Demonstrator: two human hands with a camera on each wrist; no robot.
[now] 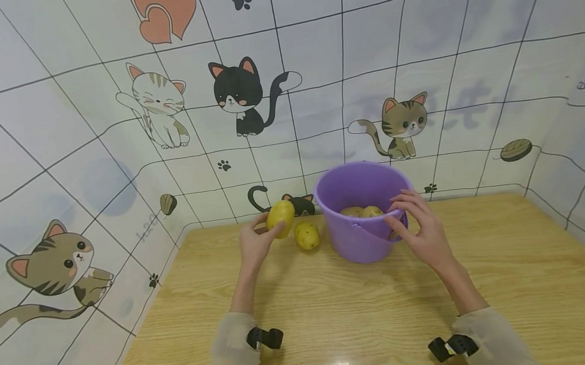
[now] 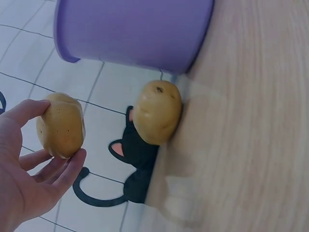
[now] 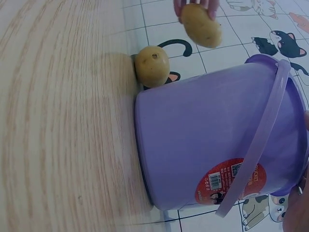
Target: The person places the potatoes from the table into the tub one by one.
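My left hand (image 1: pixel 254 245) holds a yellow potato (image 1: pixel 280 218) between thumb and fingers, raised off the table to the left of a purple bucket (image 1: pixel 356 240). In the left wrist view the thumb presses one side of this potato (image 2: pixel 62 126) and the fingertips the other. A second potato (image 1: pixel 307 236) lies on the table between the left hand and the bucket. With my right hand (image 1: pixel 427 232) I grip the bucket's right rim, fingers over the edge and thumb outside. Inside the bucket are some potatoes (image 1: pixel 372 211), partly hidden by its wall.
The wooden table (image 1: pixel 298 313) meets a wall (image 1: pixel 319 121) printed with cartoon cats and grid lines, close behind the bucket. The bucket's handle (image 3: pixel 263 130) hangs down in front of a red label (image 3: pixel 217 182).
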